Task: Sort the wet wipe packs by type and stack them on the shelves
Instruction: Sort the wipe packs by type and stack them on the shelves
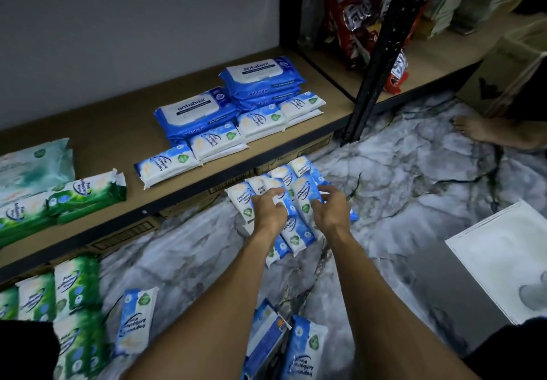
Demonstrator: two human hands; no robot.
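Several small blue-and-white wipe packs [296, 225] lie fanned on the marble floor below the shelf edge. My left hand [268, 209] and my right hand [331, 209] both reach into this pile, fingers curled around packs. On the low shelf [124, 125], large blue antabax packs [260, 79] are stacked at the back, with small blue packs [216, 141] in rows before them. Green packs [85, 197] lie at the shelf's left. More green packs [71, 305] and blue packs [134, 320] lie on the floor near me.
A black shelf upright [376, 62] stands right of the wipes, with red snack bags [358, 15] behind it. Another person's bare foot [485, 130] is on the floor at right. A white mat [503, 255] lies lower right. Cardboard boxes [127, 231] sit under the shelf.
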